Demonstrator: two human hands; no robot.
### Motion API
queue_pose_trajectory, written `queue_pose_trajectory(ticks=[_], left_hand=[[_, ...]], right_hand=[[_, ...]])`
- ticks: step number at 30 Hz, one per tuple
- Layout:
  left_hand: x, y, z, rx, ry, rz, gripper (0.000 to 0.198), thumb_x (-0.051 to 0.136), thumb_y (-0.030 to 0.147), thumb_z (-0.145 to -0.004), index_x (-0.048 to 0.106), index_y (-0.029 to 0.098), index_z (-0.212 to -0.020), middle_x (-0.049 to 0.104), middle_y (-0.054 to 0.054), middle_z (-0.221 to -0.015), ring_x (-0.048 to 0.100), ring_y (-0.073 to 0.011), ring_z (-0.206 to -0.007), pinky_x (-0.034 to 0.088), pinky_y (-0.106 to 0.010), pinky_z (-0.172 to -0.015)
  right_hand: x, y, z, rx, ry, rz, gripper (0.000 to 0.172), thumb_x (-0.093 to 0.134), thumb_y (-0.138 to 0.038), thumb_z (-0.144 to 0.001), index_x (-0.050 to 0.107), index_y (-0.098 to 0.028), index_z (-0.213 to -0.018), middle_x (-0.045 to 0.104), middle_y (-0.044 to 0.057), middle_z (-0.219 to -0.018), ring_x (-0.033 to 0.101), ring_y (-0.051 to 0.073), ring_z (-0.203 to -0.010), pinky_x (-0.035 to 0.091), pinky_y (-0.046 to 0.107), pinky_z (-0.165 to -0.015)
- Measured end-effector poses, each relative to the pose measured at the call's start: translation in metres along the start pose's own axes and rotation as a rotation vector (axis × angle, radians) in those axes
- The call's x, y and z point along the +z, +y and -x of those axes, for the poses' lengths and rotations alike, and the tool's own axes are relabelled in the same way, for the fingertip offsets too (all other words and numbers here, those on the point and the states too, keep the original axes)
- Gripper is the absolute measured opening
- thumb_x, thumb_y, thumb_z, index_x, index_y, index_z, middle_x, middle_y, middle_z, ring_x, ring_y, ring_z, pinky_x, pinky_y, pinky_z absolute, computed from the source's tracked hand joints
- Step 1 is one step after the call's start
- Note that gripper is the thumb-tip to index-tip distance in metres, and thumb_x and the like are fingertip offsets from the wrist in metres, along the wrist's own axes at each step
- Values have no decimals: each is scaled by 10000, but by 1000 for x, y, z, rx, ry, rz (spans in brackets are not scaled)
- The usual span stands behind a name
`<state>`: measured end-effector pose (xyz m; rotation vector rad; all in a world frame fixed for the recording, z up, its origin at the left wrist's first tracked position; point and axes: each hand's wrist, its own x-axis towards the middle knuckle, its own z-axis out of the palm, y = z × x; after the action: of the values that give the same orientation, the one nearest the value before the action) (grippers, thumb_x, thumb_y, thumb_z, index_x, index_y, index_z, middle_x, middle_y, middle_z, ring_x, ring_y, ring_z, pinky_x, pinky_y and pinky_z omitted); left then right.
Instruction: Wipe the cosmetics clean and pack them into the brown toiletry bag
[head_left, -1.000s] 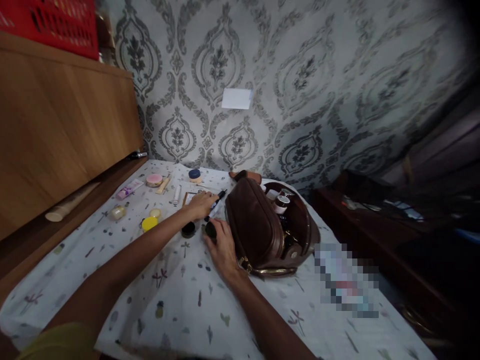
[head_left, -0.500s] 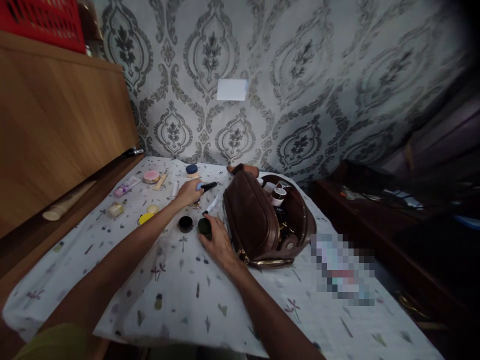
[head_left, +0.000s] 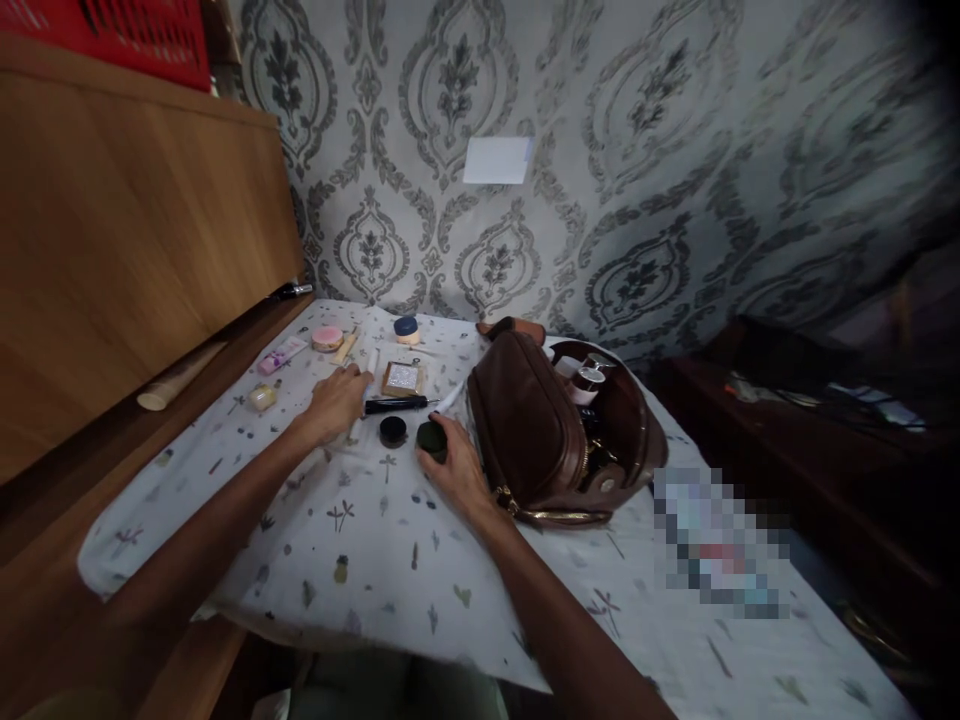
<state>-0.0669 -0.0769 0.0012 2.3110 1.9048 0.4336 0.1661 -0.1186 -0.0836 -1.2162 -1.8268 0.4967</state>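
Observation:
My right hand (head_left: 459, 468) is closed around a small dark green round container (head_left: 431, 440) on the cloth, just left of a brown cosmetic bag (head_left: 525, 410). Over the cloth to the left is my left hand (head_left: 334, 402), palm down with bent fingers; its fingertips and whatever lies under them are hidden. A slim black pen-like tool (head_left: 397, 404) lies beside it. Behind this tool sits a square compact with a glittery pale top (head_left: 403, 378). Between the hands is a black round lid or pot (head_left: 392, 432).
Farther back stand a blue-lidded jar (head_left: 406, 330), a pink round compact (head_left: 328, 339) and a pink tube (head_left: 281, 355). A small yellowish jar (head_left: 262, 396) is at the left. Bottles (head_left: 589, 385) show in the open bag. A wooden cabinet (head_left: 150, 220) borders the left side.
My left hand has moved left and nearer to me, away from the black tool, which now lies in front of the uncovered compact. The yellow discs are out of sight. My right hand keeps its hold.

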Motion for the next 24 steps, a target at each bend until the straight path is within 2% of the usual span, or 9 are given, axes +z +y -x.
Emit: queue_pose_trajectory(ticks=[2,5,8,11,14,17,21,24], left_hand=[[-4,15,6,45,83,40,328,499,169,-861,631,207,-1159,659,-108,-1152,605,-277,-1094,489,-381,-924],[2,45,20,182,196,267,323,454,284,-956,545,204,-1255,660,-88,-1183,620,-239,-1088,476,-368,-978],[21,73,36,308,192,390,441,458,382,-979,438,158,-1358,608,-145,-1285,589,-265,-1183,466,-393,-1021],[43,91,46,443,133,305,461,483,378,-971,463,93,-1334,557,-220,-1342,514,-345,-1282,415,-461,-1087],[55,93,45,466,119,234,415,450,385,-983,531,84,-1256,610,-222,-1242,559,-381,-1193,445,-504,-1042],[58,86,40,430,183,241,361,444,386,-987,548,126,-1216,637,-177,-1178,587,-344,-1126,469,-497,-1004],[55,79,39,378,256,231,263,412,342,-995,576,171,-1109,655,-122,-1079,608,-270,-1056,497,-425,-945],[52,80,42,373,314,243,256,376,310,-994,585,170,-1045,664,-116,-1021,619,-251,-1015,495,-387,-912]], right_hand=[[-1,3,-2,10,2,-23,578,658,-249,-732,546,-186,-1296,619,124,-1210,591,284,-1141,471,482,-1022],[-3,7,-5,46,-1,-56,599,724,-264,-646,583,-204,-1225,593,119,-1233,583,297,-1156,484,486,-1014],[-7,7,-4,68,0,-79,427,713,-268,-629,645,-182,-1041,582,137,-1247,592,313,-1142,486,495,-1004],[-11,-1,-1,37,5,-96,310,612,-251,-708,641,-161,-1003,630,133,-1161,628,276,-1049,514,446,-943],[-13,-11,1,21,-21,-131,293,537,-238,-756,614,-165,-1029,671,56,-912,635,208,-816,540,341,-752],[-13,-19,1,29,-28,-176,279,532,-230,-741,604,-177,-1006,640,3,-789,588,172,-690,493,280,-631],[-11,-26,2,-18,12,-177,277,594,-253,-725,595,-194,-996,650,15,-857,609,189,-769,500,295,-694],[-8,-28,4,-101,40,-109,237,594,-245,-755,581,-191,-985,653,50,-926,616,221,-871,516,343,-786]])
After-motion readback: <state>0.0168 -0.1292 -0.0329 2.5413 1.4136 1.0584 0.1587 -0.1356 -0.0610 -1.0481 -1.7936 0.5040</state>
